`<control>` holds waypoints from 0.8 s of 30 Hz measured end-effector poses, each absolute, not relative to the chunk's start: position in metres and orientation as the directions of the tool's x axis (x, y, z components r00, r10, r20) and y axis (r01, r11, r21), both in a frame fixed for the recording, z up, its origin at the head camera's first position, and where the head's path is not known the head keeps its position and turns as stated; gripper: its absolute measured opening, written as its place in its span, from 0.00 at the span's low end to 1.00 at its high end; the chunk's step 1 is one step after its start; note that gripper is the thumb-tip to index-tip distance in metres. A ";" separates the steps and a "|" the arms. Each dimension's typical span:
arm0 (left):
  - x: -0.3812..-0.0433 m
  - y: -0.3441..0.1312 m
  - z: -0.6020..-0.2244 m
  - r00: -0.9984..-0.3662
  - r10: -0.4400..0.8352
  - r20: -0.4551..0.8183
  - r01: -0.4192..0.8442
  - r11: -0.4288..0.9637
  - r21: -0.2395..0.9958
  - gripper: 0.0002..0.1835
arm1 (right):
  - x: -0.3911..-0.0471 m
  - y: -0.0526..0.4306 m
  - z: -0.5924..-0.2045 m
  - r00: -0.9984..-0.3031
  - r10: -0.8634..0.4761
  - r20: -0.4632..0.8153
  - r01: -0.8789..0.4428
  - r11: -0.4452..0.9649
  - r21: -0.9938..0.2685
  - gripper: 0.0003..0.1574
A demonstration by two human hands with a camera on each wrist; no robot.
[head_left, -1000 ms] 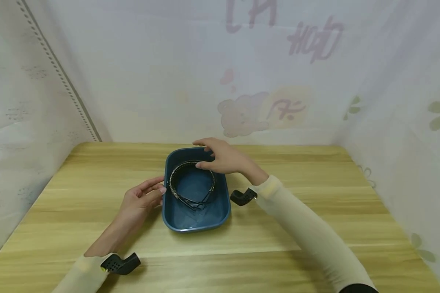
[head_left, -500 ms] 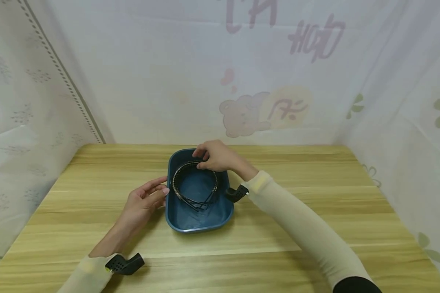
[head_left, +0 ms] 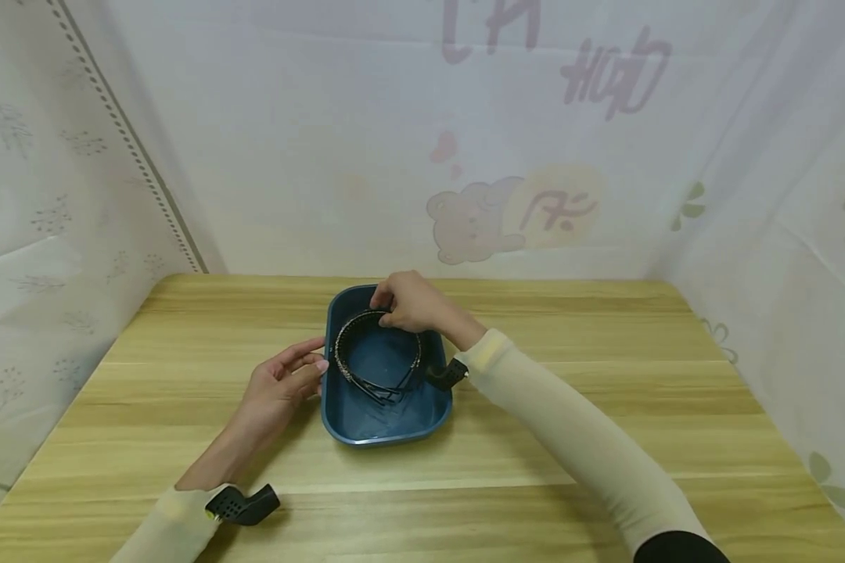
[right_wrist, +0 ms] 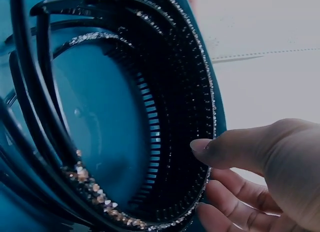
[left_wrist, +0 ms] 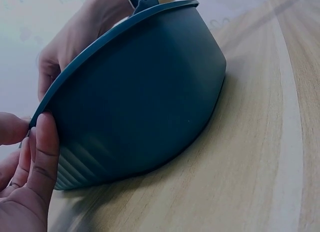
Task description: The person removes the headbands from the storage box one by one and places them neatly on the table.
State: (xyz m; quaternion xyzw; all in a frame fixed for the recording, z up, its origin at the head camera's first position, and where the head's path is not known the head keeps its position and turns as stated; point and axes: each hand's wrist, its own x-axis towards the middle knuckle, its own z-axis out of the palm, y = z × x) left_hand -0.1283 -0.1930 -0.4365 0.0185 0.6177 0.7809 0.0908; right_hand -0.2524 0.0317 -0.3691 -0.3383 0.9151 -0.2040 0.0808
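Blue plastic basin point(head_left: 366, 421) taken as reference; it sits on the wood-grain counter point(head_left: 641, 367), long side running away from the person. Rounded corners, raised rim; the left wrist view shows its outer wall, with ridges low down near the fingers.

Inside the basin: a nested stack of black headbands point(right_wrist: 182, 91), exact count not readable. Arches lie toward the basin's far end, the slim band ends crossing toward its near end. Right wrist view: comb-like teeth point(right_wrist: 154, 142) along an inner face, and glittering stones point(right_wrist: 95, 192) along some of the bands.

Left hand point(head_left: 278, 389): at the basin's left side. Grip narrow, pinching the rim, thumb on one side and fingers against the outer wall.

Right hand point(head_left: 415, 303): reaching over the basin's far right part. Grip narrow, thumb on the inner face of the headbands and fingers on the outer side, pinching the stack at its arch; how many bands are between them, cannot tell.

Both arms in pale sleeves. Black wrist camera point(head_left: 242, 507) on the left arm, nearer the person than the basin; a second black camera point(head_left: 447, 375) on the right arm, overlapping the basin's right rim in the head view. Beyond the basin, a white printed cloth point(head_left: 310, 156) with a pink bear point(head_left: 468, 225).
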 end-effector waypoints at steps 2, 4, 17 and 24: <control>-0.129 -0.192 -0.437 -0.983 0.164 -0.083 -0.119 -0.223 0.967 0.28 | -0.253 0.032 -0.370 -0.760 -0.650 0.001 -0.591 0.691 -0.417 0.11; -0.129 -0.192 -0.436 -0.983 0.160 -0.086 -0.122 -0.226 0.967 0.28 | -0.253 0.031 -0.372 -0.763 -0.646 0.014 -0.593 0.691 -0.413 0.10; -0.130 -0.191 -0.437 -0.982 0.162 -0.095 -0.132 -0.229 0.964 0.29 | -0.254 0.038 -0.380 -0.751 -0.650 0.118 -0.623 0.637 -0.454 0.04; -0.129 -0.191 -0.436 -0.983 0.162 -0.083 -0.118 -0.221 0.968 0.27 | -0.250 0.046 -0.380 -0.741 -0.651 0.167 -0.627 0.580 -0.521 0.05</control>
